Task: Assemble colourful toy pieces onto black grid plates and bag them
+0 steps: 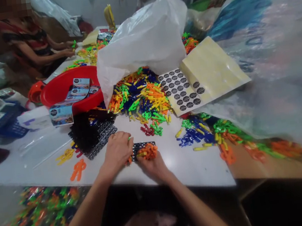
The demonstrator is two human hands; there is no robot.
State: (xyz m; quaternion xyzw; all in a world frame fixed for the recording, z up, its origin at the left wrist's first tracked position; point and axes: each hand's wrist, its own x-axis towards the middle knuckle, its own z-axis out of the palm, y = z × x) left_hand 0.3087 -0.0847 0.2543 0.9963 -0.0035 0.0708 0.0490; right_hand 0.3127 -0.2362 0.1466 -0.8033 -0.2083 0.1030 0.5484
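Note:
Near the table's front edge, my left hand [119, 149] is closed at the left end of a small black perforated plate [144, 144]; its fingertips have a bit of green and orange at them. My right hand [153, 164] is wrapped round a bunch of orange and yellow plastic pieces [149, 151] at the plate's right end. A stack of black perforated plates [104, 136] lies just left of my left hand. Beyond my hands are small dark red pieces [147, 129] and green pieces [156, 128].
A mixed heap [143, 95] spills from a white plastic bag [143, 36]. Round black stickers on a sheet [178, 91] lie right. A red basin [66, 83] holds printed cards. Blue and yellow pieces [195, 135] lie right. A person [31, 47] sits back left.

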